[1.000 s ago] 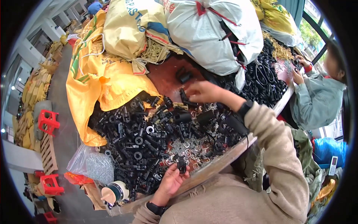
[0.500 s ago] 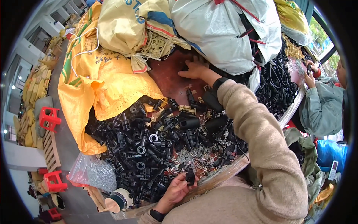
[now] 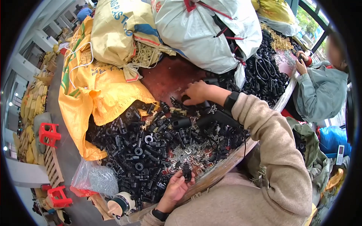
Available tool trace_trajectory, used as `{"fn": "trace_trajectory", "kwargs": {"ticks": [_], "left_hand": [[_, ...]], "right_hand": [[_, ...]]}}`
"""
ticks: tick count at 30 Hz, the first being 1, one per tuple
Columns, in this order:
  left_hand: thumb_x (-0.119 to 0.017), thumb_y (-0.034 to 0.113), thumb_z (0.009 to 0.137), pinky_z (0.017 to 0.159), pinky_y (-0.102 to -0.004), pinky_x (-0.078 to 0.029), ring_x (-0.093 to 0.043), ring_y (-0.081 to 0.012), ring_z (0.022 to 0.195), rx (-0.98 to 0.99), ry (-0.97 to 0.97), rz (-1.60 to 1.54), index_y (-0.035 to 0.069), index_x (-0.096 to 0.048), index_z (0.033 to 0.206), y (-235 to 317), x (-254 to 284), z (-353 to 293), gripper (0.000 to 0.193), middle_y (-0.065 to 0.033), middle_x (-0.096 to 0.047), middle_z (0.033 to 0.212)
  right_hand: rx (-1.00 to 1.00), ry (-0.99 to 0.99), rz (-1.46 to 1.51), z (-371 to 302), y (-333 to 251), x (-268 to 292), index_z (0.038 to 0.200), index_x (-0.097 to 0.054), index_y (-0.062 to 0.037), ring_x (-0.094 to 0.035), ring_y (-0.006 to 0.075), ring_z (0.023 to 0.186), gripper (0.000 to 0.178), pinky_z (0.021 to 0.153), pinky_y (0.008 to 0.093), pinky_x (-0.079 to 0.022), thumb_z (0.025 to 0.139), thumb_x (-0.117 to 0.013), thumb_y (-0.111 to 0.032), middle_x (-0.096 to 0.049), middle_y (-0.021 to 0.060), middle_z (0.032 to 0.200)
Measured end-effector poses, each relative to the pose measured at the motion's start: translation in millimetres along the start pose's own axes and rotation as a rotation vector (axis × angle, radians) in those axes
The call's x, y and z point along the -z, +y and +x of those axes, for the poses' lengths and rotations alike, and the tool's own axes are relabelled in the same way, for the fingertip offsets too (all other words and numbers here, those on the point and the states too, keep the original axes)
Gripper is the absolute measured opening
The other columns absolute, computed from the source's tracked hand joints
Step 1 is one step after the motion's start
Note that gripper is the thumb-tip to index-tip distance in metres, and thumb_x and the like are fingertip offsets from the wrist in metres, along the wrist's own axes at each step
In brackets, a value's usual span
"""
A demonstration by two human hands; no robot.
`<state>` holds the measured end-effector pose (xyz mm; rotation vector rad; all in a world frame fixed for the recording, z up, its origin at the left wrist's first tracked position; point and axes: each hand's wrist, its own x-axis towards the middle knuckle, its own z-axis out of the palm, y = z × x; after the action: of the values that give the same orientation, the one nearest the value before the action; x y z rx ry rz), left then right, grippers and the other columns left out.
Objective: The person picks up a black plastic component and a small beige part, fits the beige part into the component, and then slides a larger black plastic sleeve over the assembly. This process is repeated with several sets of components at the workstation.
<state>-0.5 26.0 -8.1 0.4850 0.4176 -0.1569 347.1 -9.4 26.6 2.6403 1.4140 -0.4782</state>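
My left hand (image 3: 175, 190) is near the table's front edge, pinching a small black plastic fitting (image 3: 187, 172) between thumb and fingers. The fitting stands upright in the grip, above loose metal clips (image 3: 184, 153). Farther out, my right hand (image 3: 197, 92) reaches palm down to the far side of the pile. Its fingers are bent around a black plastic part, mostly hidden under the hand. Many black plastic fittings (image 3: 139, 150) lie heaped to the left of both hands. Beyond the right hand shows the reddish tabletop (image 3: 162, 77).
An orange woven sack (image 3: 109, 101) borders the pile at left. Behind stand a cream sack (image 3: 117, 34) and a white sack (image 3: 207, 37). A clear bag of small metal pieces (image 3: 102, 180) and a tape roll (image 3: 121, 203) sit at front left. A co-worker (image 3: 320, 88) handles something at right.
My right hand has come back nearer from the bare tabletop to black parts, its spread fingers now bent. The left hand still holds the fitting, turned slightly. The whole view has shifted somewhat.
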Motion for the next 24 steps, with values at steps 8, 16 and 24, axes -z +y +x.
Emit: {"fn": "trace_trajectory", "kwargs": {"ticks": [8,16,24], "left_hand": [[-0.054,0.016,0.078,0.078,-0.0330,-0.042,-0.051,-0.0191,0.082,0.009,0.011,0.001,0.000,-0.044,0.105,2,0,2,0.034,-0.0130,-0.051,0.098],[-0.055,0.016,0.077,0.079,-0.0332,-0.041,-0.051,-0.0194,0.083,0.048,0.016,-0.009,0.000,-0.044,0.105,2,-2,1,0.035,-0.0131,-0.051,0.098],[-0.055,0.016,0.077,0.079,-0.0336,-0.041,-0.050,-0.0204,0.083,0.022,-0.002,-0.006,0.000,-0.044,0.106,-1,-1,3,0.035,-0.0143,-0.050,0.098]], "right_hand": [[-0.067,0.271,0.014,52,33,0,0.100,-0.050,-0.0014,-0.053,0.0362,0.086,0.037,0.074,0.0406,-0.043,0.074,-0.047,-0.027,-0.045,0.0223,0.108],[-0.259,0.432,-0.192,63,47,-31,0.102,-0.047,-0.0021,-0.057,0.0325,0.081,0.031,0.069,0.0376,-0.046,0.075,-0.045,-0.017,-0.043,0.0252,0.107],[-0.072,0.391,-0.235,16,48,-29,0.096,-0.048,-0.0057,-0.057,0.0294,0.073,0.024,0.063,0.0345,-0.047,0.074,-0.047,-0.013,-0.046,0.0161,0.103]]}}
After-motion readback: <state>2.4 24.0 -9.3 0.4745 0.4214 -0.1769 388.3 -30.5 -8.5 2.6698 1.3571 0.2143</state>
